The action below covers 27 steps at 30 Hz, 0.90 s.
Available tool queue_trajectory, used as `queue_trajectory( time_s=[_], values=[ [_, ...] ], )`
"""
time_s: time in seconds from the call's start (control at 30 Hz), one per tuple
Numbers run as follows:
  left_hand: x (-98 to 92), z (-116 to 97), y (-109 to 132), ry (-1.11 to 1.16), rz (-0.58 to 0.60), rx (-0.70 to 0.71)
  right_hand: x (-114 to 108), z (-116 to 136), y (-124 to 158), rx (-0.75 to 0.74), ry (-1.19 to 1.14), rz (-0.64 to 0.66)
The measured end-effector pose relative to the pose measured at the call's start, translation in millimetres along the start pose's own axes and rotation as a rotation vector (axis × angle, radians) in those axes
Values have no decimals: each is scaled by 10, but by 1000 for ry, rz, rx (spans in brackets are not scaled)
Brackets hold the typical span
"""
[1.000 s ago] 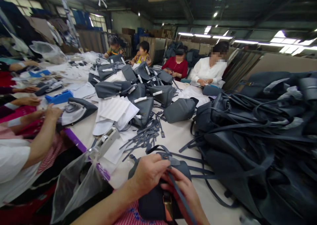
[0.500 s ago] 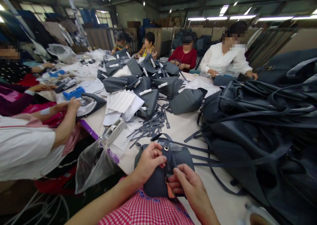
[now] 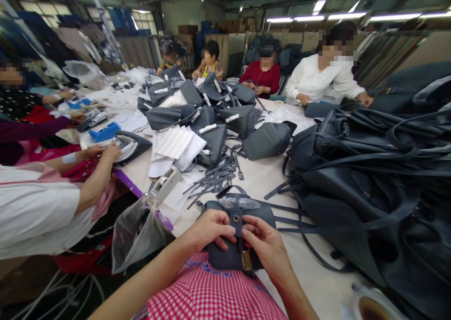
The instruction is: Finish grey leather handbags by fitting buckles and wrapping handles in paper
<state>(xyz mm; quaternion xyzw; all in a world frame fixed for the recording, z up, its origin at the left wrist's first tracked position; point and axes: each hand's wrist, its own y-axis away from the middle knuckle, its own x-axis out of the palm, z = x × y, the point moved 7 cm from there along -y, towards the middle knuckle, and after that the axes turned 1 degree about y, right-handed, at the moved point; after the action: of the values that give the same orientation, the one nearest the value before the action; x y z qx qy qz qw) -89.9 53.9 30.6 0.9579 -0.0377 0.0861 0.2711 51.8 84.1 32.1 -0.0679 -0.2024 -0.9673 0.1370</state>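
A small dark blue-grey handbag (image 3: 222, 260) lies at the table's near edge, against my red checked apron (image 3: 207, 292). Down its front runs a narrow strap tab (image 3: 236, 227) with a metal eyelet (image 3: 236, 218). My left hand (image 3: 210, 229) pinches the tab's left edge just under the eyelet. Opposite it, my right hand (image 3: 263, 241) grips the tab's right side between thumb and fingers. A shiny gold-coloured clasp piece (image 3: 246, 260) hangs below, beside my right fingers. Clear plastic wrap (image 3: 239, 203) covers part of the bag's top.
Loose eyelet straps (image 3: 220, 176) lie ahead, before a heap of bags (image 3: 211, 122) and white foam sheets (image 3: 172, 146). A large bag pile (image 3: 359, 207) rises at right. A tape dispenser (image 3: 165, 186) and plastic bag (image 3: 137, 235) are left. Co-workers sit around; one person's hands (image 3: 109, 153) are nearby.
My right hand has moved up the strap toward the eyelet, and my left hand has come slightly lower. The gold-coloured clasp now shows more fully below my right fingers.
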Motion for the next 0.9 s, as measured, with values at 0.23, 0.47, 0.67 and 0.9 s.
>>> queue_trajectory(
  time_s=[0.23,0.47,0.67,0.9],
  values=[
    [49,-18,-150,-157,-33,95,29,-3,-59,10,12,-33],
    [104,-84,-248,-306,-56,211,-25,-69,-40,75,-47,-70],
    [156,-348,-132,-663,-216,489,-65,-214,-32,156,-334,-92],
    [110,-225,-240,-367,-73,357,5,-109,-19,-51,-186,-88]
  ],
)
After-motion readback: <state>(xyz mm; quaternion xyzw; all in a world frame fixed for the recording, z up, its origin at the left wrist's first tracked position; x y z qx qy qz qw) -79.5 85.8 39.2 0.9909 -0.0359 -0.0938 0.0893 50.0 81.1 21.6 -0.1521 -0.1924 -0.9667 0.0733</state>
